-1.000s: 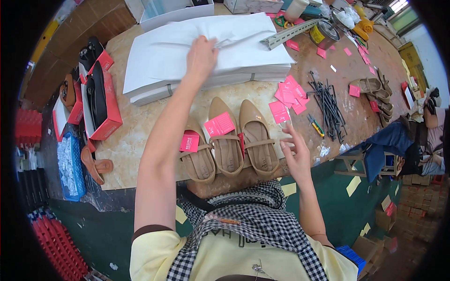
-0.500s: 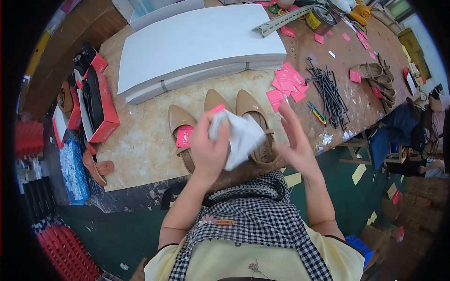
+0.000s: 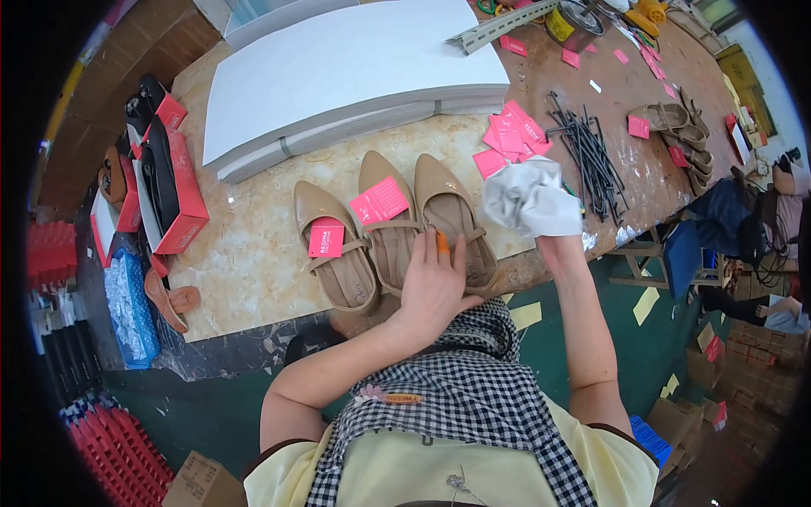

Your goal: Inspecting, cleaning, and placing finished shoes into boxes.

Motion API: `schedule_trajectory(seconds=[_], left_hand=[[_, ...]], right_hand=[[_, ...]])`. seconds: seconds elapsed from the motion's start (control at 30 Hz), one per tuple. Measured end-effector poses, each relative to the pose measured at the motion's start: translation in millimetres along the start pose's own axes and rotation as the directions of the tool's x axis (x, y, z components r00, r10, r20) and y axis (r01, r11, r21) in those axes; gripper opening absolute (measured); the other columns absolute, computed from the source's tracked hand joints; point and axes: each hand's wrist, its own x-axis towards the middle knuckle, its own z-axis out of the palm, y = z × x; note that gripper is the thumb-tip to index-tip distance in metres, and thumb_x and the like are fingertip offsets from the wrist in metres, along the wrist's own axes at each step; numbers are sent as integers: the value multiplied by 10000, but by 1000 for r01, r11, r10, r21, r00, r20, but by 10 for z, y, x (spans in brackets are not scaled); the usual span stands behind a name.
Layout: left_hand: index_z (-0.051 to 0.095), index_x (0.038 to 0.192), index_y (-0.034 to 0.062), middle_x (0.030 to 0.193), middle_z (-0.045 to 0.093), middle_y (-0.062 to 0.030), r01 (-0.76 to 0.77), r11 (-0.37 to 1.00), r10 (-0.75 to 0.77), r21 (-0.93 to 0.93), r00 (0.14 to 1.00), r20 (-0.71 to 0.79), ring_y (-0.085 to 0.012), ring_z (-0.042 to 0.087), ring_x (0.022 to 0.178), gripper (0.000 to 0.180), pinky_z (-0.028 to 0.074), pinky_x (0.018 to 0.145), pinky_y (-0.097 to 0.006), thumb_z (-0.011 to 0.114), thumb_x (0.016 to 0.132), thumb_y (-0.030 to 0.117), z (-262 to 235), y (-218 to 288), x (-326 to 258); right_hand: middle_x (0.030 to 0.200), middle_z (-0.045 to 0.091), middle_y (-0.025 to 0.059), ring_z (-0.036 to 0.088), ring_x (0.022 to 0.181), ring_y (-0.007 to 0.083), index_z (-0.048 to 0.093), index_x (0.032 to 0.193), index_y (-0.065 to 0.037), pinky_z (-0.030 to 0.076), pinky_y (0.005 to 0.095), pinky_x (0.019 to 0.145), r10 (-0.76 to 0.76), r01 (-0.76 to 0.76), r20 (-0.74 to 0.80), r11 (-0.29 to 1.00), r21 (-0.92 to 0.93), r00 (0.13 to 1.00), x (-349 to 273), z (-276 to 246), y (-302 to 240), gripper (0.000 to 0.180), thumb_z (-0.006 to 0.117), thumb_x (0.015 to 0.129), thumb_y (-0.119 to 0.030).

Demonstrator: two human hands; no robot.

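Three beige pointed slingback flats lie side by side at the near table edge, toes away from me. The left shoe [image 3: 312,203] and the middle shoe [image 3: 372,173] each carry a pink tag; the right shoe [image 3: 435,179] shows none. My left hand [image 3: 435,283], with an orange cover on one finger, rests with outstretched fingers on the near part of the right shoe, beside the middle one. Right of the shoes, my right hand [image 3: 557,243] is closed on a crumpled white cloth [image 3: 532,196], which hides its fingers.
Behind the shoes lies a strapped stack of white sheets [image 3: 355,72]. Pink tags [image 3: 515,131] and black hooked rods [image 3: 587,156] lie to the right, more strappy shoes [image 3: 667,118] beyond. Boxed black shoes [image 3: 165,182] and a blue dotted box [image 3: 131,308] stand at left.
The white cloth has passed from my left hand to my right, which has moved slightly up and right. My left hand has come down onto the right shoe.
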Motion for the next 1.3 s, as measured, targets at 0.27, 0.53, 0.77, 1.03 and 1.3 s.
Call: schedule_trajectory(seconds=[0.27,0.53,0.77,1.03,1.3], left_hand=[[592,1158,-94,1167,596,-259,-99,994,101,49,995,-22,-366,503,1197,647,231,1132,-497,632,809,450,324,168,-44],[591,1186,-87,1208,581,-282,-105,992,104,72,994,25,-366,502,1209,644,238,1131,-493,605,832,449,278,97,-34],[598,1197,-73,1169,609,-271,-150,982,151,111,988,-3,-361,525,1164,656,256,1112,-495,559,854,484,227,118,5],[557,1302,211,1429,405,-193,81,963,76,257,834,-546,-386,355,1330,481,271,1063,-601,562,882,446,-732,-1819,1499],[629,1159,86,1106,573,-164,270,933,-357,-237,768,-532,-355,538,1055,379,453,903,-468,637,843,294,-382,-2506,1608]], right_hand=[[860,509,94,592,810,281,650,1073,-32,486,387,761,27,735,786,-377,-564,617,-21,632,578,367,631,710,-85],[965,548,141,572,930,308,624,1095,0,476,397,821,113,635,634,34,-772,765,156,659,350,409,697,712,-124],[1008,525,164,546,967,327,518,1295,-28,455,390,838,-45,541,541,5,-841,840,423,720,731,596,738,769,-203],[1146,561,154,579,999,282,552,1279,-47,480,342,840,-51,429,429,238,-872,902,35,388,240,483,693,828,-144],[1203,566,94,576,1068,206,503,1345,-51,484,340,880,-128,382,365,443,-811,922,-342,427,135,444,584,910,-98]])
